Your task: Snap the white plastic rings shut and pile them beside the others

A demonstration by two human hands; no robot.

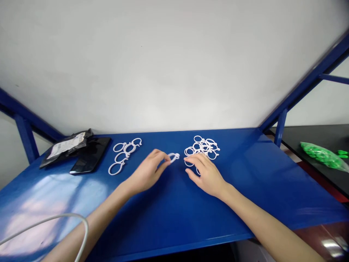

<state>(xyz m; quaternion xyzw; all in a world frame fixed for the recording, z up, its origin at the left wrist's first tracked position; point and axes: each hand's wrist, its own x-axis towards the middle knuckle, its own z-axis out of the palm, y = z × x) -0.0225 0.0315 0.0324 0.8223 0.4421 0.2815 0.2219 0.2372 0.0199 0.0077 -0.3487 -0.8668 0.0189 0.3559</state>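
Observation:
Between thumb and fingers, my left hand [152,169] pinches one white plastic curtain ring [173,157], held over the middle of the blue shelf with its small eyelet end pointing right. My right hand [205,173] is just to the right of it, thumb and fingers apart, with nothing between them. Behind and partly under my right hand lies a loose pile of white rings [204,146], and the hand hides some of them. Left of my left hand, several more white rings [120,157] lie in a loose group on the shelf.
A black plastic package with a white label [67,145] and a flat black phone-like slab [91,156] lie at the left. A white cable [60,216] loops over my left forearm. Blue metal frame bars [280,127] flank the shelf; a bag of green pieces [323,154] lies beyond, right.

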